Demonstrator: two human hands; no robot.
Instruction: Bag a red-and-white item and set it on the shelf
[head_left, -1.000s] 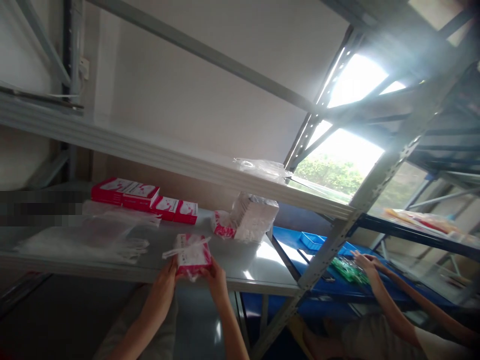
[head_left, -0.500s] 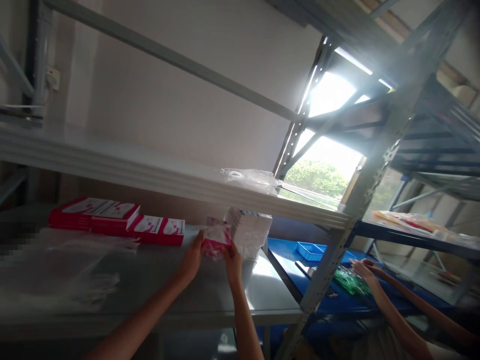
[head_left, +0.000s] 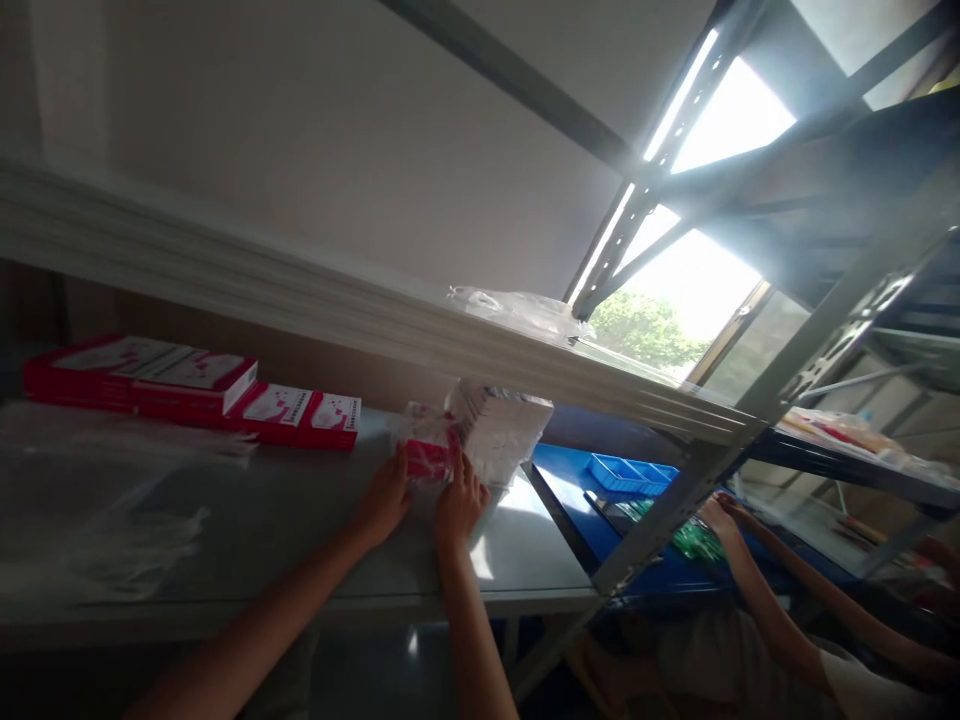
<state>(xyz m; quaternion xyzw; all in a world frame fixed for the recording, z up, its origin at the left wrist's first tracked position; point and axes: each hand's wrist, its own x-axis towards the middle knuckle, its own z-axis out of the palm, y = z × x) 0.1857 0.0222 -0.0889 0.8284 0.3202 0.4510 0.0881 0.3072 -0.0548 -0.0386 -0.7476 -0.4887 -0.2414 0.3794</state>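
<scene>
A small red-and-white box in a clear plastic bag [head_left: 429, 458] is between my two hands, near the back of the grey shelf. My left hand [head_left: 386, 498] grips its left edge, fingers closed. At its right edge my right hand [head_left: 460, 502] has its fingers closed on the bag; blur hides the fingertips partly. Right behind stands a plastic-wrapped block of white boxes [head_left: 508, 432], close to my right fingers. A row of red-and-white boxes [head_left: 195, 385] lies to the left, with flat clear plastic bags [head_left: 97, 500] in front of it.
A shelf beam [head_left: 315, 310] crosses above my hands, with a clear bag [head_left: 517, 310] on it. An upright post [head_left: 675, 510] stands to the right. Beyond it, a co-worker's hands [head_left: 720, 512] are over green packets [head_left: 694, 540] near a blue divided tray [head_left: 630, 474].
My view has shifted, so the shelf appears lower left and the window larger. The bagged box sits slightly lower beside the white boxes, and my right hand has turned over its right edge.
</scene>
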